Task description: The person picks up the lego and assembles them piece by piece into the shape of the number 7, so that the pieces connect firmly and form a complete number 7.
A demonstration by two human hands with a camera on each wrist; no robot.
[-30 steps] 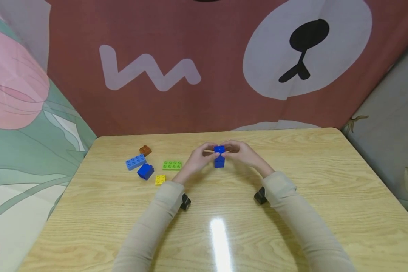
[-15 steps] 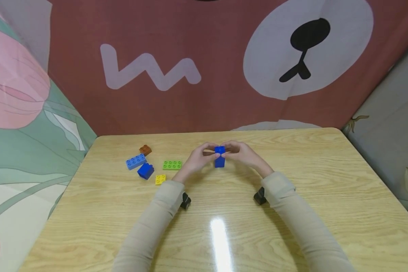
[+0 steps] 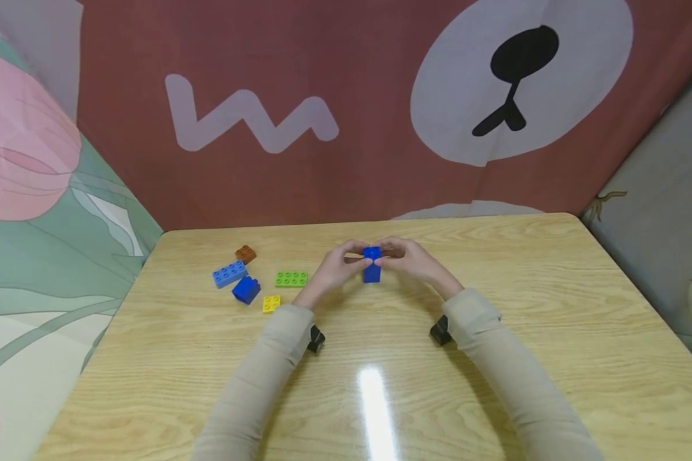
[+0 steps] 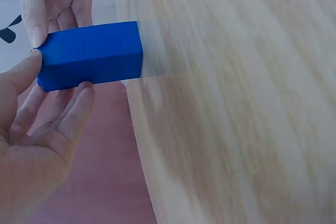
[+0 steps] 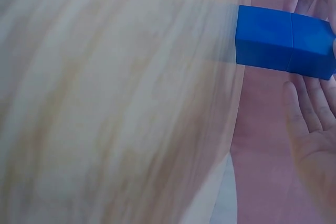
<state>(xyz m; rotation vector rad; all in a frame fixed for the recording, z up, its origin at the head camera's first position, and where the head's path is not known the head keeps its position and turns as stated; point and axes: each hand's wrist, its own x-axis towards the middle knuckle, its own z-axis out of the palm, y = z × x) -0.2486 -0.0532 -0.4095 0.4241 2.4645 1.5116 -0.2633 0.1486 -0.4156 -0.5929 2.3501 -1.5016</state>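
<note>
Two dark blue bricks joined into a short stack (image 3: 371, 264) stand upright on the wooden table (image 3: 496, 320), near its middle. My left hand (image 3: 348, 259) pinches the stack's upper brick from the left. My right hand (image 3: 393, 255) pinches the same brick from the right. In the left wrist view the stack (image 4: 89, 56) lies between my left thumb (image 4: 21, 77) and my left fingers (image 4: 71, 111), with the right hand's fingers (image 4: 47, 3) on its far side. The right wrist view shows the stack (image 5: 283, 43) beside my right palm (image 5: 310, 124).
Left of the hands lie a brown brick (image 3: 245, 254), a light blue long brick (image 3: 229, 274), a dark blue brick (image 3: 246, 289), a green plate (image 3: 291, 279) and a small yellow plate (image 3: 271, 303). Cloth walls close in the table's back and sides.
</note>
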